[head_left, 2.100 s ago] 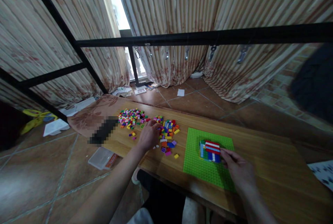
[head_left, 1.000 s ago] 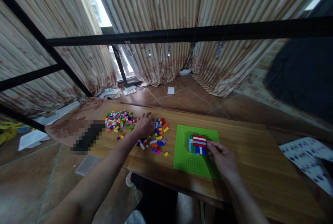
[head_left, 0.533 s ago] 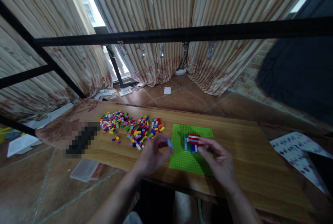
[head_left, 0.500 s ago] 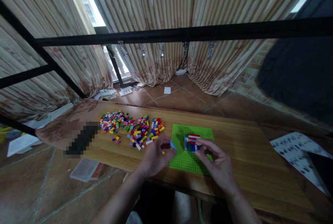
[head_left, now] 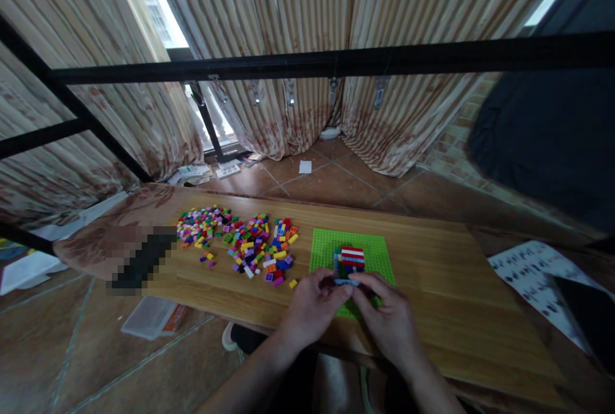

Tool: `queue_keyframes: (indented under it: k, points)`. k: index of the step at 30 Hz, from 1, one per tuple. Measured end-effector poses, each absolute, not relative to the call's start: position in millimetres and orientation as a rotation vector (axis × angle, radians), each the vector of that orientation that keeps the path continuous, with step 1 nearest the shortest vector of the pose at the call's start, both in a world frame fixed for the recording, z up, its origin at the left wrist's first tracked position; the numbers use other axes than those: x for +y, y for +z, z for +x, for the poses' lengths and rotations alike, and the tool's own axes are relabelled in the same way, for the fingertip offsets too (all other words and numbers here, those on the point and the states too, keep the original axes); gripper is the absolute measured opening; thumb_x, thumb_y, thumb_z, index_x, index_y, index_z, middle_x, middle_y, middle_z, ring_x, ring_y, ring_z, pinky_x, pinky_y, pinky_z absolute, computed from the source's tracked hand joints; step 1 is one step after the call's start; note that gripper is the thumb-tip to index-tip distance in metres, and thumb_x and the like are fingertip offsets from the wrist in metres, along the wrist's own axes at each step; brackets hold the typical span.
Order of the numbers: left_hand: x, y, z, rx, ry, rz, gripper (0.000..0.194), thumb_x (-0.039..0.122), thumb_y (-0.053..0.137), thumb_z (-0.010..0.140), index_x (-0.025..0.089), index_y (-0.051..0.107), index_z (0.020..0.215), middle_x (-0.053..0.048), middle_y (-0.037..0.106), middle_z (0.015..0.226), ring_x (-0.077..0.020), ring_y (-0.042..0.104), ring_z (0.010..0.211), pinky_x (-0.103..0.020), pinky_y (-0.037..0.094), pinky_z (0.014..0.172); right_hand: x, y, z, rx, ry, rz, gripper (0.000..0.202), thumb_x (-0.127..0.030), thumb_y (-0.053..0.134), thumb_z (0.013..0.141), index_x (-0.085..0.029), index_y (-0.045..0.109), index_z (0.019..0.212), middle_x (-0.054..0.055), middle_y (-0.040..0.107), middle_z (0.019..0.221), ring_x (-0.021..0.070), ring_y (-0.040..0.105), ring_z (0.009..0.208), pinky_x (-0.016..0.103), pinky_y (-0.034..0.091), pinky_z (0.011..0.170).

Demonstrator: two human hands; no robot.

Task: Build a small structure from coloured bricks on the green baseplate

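A green baseplate [head_left: 377, 254] lies on the wooden table. On it stands a small brick build [head_left: 352, 256] with red and white stripes on top and blue parts below. Just in front of the build, a light-blue piece [head_left: 344, 282] is pinched between both hands. My left hand [head_left: 314, 304] grips its left end with thumb and fingers. The fingertips of my right hand [head_left: 387, 311] close on its right end, over the front part of the baseplate. The fingers hide part of the piece and the build's lower front.
Loose coloured bricks [head_left: 262, 244] lie in piles left of the baseplate. A printed sheet [head_left: 523, 273] and a dark device [head_left: 581, 311] are at the right. A black rail [head_left: 288, 68] crosses beyond the table. A clear plastic box [head_left: 148, 318] rests on the floor.
My left hand has moved right with the light-blue piece, to the front of the build. My right hand has come away from the build and onto the piece. The view has shifted slightly.
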State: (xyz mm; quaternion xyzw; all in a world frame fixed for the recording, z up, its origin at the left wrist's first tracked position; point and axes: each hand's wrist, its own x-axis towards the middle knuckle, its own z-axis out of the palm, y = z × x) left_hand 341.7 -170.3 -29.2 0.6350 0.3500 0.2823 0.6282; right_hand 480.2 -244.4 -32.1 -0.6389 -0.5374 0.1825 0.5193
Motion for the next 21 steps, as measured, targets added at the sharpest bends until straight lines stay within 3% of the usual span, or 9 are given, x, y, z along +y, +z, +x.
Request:
queue_keyframes:
  k: [7,21]
  points:
    - [-158,-36,358,0.937,0.664,1.626,0.018,0.021,0.053,0.081,0.019,0.065,0.093,0.000,0.065,0.073,-0.0133,0.059,0.065,-0.023,0.046,0.060,-240,-46,495,-1.110,0.405,-1.725,0.030,-0.043,0.055,0.083,-0.022,0.071,0.098,0.007,0.070,0.095,0.0210,0.065,0.085,0.032,0.049,0.076]
    - [-139,-31,370,1.106,0.635,1.910,0.019,0.018,0.054,0.080,0.022,0.071,0.085,-0.001,0.072,0.081,-0.0172,0.064,0.078,-0.028,0.047,0.074,-228,-53,503,-0.948,0.459,-1.741,0.030,-0.045,0.061,0.076,-0.021,0.072,0.090,0.007,0.071,0.091,0.0230,0.065,0.083,0.038,0.049,0.079]
